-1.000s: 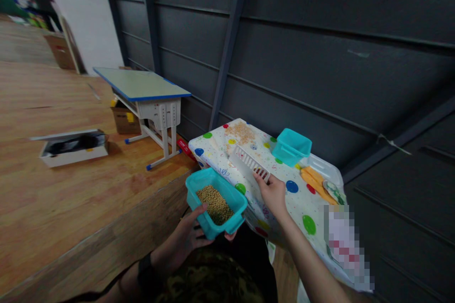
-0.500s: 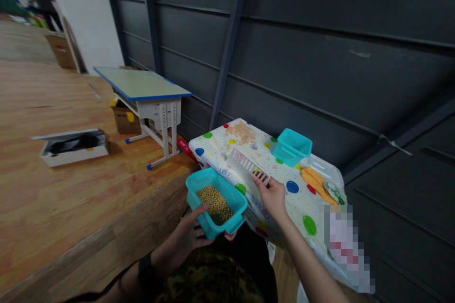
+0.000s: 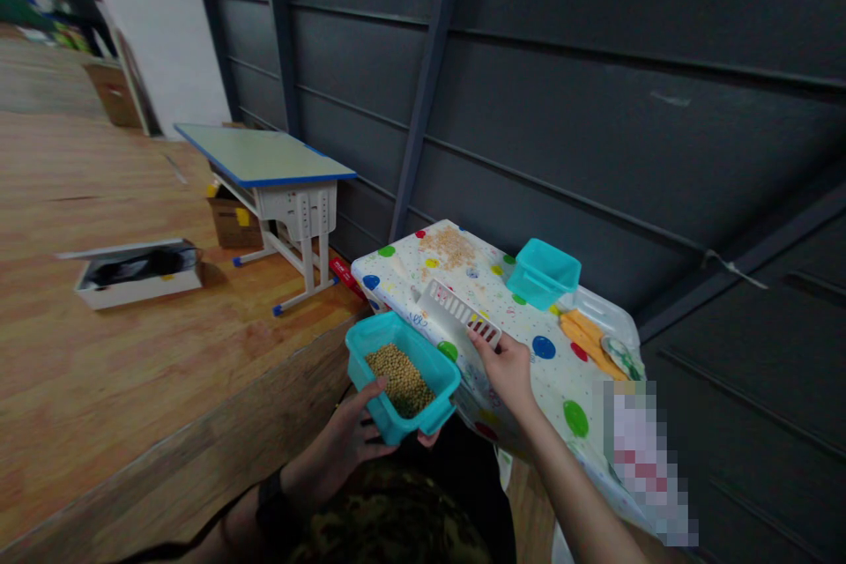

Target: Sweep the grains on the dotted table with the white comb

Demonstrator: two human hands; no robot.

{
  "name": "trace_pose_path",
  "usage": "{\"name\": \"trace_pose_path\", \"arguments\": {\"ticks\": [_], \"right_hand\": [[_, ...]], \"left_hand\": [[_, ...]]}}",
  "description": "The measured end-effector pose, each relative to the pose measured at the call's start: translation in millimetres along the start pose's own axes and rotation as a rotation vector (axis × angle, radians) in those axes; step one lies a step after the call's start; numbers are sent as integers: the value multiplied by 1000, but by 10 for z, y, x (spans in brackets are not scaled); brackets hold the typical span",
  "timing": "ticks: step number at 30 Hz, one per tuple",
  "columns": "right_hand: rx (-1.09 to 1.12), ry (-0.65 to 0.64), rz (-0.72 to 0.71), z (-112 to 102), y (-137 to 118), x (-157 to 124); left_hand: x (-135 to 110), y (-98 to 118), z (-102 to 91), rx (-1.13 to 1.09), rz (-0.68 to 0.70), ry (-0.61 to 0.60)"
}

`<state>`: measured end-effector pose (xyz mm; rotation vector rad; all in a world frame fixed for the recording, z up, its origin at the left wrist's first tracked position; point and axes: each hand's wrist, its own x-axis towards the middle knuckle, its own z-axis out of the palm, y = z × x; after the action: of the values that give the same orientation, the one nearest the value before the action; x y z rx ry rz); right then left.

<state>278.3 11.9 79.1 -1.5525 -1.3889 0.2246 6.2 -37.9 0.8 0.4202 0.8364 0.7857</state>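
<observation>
While left hand (image 3: 360, 439) is gripping the part-filled teal tub (image 3: 380, 344), I'm clamping right hand (image 3: 508, 367) on white scraper (image 3: 453, 308); scattered grains (image 3: 450, 247) are lying uncollected.

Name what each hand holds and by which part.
The left hand holds the teal tub of beans by its near end; the right hand, the white slotted piece by its near end.

A camouflage-patterned top (image 3: 397, 522) in olive and brown covers the torso. A black band (image 3: 270, 490) circles the left wrist. The forearms (image 3: 574, 493) are sleeveless; left hand (image 3: 355, 439) and right hand (image 3: 508, 367) are bare.
</observation>
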Motion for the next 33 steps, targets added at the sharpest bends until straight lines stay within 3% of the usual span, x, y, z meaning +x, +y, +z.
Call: {"name": "trace_pose_path", "arguments": {"ticks": [14,20,27,33], "right_hand": [[44,-1,-64,-156,-134,-183],[30,96,2,-203,-39,22],[242,-100,173,-99,148,215],[473,-134,327,-90,461,608]], "left_hand": [[-127,89,125,19,21,30],[-23,35,71,17,-16,97],[-50,46,70,-7,-8,58],[-27,48,72,1,-16,68]]}}
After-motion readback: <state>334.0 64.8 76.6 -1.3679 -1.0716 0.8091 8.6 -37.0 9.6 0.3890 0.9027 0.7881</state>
